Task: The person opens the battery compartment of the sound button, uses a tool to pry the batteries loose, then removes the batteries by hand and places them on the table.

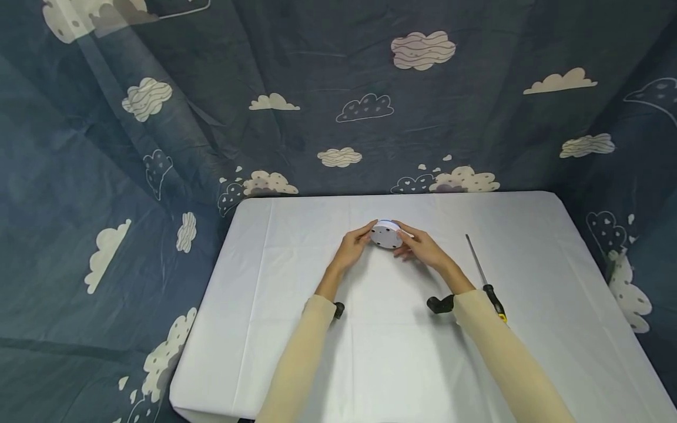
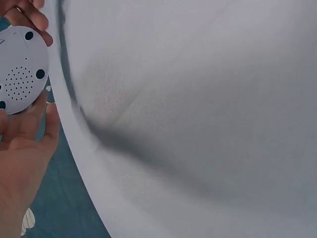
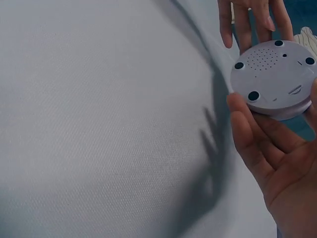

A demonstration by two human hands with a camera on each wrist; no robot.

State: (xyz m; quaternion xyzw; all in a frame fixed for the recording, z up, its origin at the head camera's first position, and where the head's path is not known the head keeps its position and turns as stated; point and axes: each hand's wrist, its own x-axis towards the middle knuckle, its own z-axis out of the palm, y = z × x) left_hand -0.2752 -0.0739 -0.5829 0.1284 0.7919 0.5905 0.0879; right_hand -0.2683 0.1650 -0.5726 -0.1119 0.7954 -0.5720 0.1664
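Observation:
Both hands hold up a round white device (image 1: pixel 385 236) over the far middle of the table, its flat underside turned toward me. That underside (image 3: pixel 277 84) carries dark round feet, a patch of small speaker holes and a small slotted latch, all seen in the right wrist view. My left hand (image 1: pixel 351 248) grips the left rim with thumb and fingers. On the opposite side, my right hand (image 1: pixel 425 249) pinches the rim between thumb and fingers. A blue tint shows along the device's upper edge; its other face is hidden.
A screwdriver (image 1: pixel 493 298) with a black and yellow handle lies to the right, partly behind the right sleeve (image 1: pixel 508 352). White cloth covers the table (image 1: pixel 296 247). Dark blue curtains (image 1: pixel 317 129) with cloud prints hang behind and at both sides.

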